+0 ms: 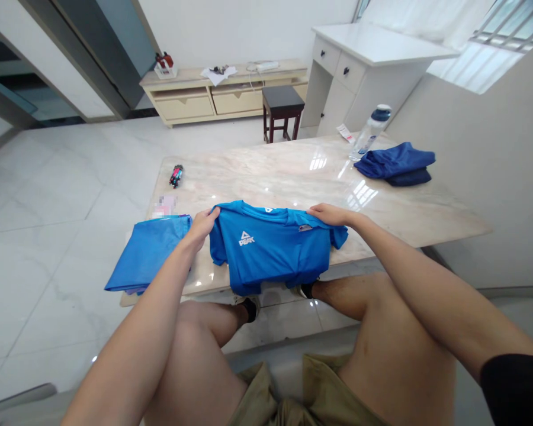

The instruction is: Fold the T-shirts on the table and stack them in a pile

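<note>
A bright blue T-shirt (pixel 275 251) with a white logo on its chest is stretched between my two hands, its neckline on the far side. At its left shoulder in the picture, my left hand (pixel 203 226) is closed on the fabric. My right hand (pixel 331 214) pinches the opposite shoulder. The hem hangs past the near edge of the marble table (pixel 266 171). Just left of my left hand lies a folded stack of blue clothing (pixel 148 251), partly hidden behind my forearm.
Dark blue folded cloth (pixel 397 164) lies at the table's right, beside a clear water bottle (pixel 369 135) and a small paper tag (pixel 345 133). A small dark item (pixel 176 176) sits at the far left. Beyond stand a stool (pixel 283 102), a low cabinet (pixel 184 106) and a white desk (pixel 373 44).
</note>
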`<state>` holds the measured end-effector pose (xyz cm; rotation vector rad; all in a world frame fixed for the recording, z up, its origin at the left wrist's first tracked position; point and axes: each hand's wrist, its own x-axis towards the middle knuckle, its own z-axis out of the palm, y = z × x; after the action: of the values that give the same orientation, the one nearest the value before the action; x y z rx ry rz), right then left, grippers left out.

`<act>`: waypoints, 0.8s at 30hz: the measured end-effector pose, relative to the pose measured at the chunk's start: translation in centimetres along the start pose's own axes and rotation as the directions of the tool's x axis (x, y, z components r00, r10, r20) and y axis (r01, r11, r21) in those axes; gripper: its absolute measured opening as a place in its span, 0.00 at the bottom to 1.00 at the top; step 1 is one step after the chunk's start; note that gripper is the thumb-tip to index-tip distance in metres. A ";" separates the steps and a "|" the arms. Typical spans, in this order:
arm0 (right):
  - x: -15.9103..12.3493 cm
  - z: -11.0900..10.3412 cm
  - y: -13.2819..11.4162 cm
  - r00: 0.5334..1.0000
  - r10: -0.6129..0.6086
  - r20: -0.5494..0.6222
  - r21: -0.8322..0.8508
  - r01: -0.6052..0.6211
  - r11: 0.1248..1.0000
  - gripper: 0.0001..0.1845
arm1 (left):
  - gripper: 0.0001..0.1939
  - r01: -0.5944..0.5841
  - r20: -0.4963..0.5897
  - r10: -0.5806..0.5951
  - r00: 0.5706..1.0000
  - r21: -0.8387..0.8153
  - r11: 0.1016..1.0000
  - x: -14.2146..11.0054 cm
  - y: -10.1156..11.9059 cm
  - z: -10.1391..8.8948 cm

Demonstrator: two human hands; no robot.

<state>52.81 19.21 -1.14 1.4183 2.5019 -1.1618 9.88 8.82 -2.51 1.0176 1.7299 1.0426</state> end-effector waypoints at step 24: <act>-1.4 -1.5 1.5 0.902 0.101 -0.420 -0.201 -0.201 0.959 0.21 | 0.37 0.211 0.507 -0.166 0.846 -0.031 0.977 -4.0 1.8 -1.2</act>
<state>55.17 19.59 -0.46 1.9008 2.6007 -0.5532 10.37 5.46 0.45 0.9392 1.3097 0.6422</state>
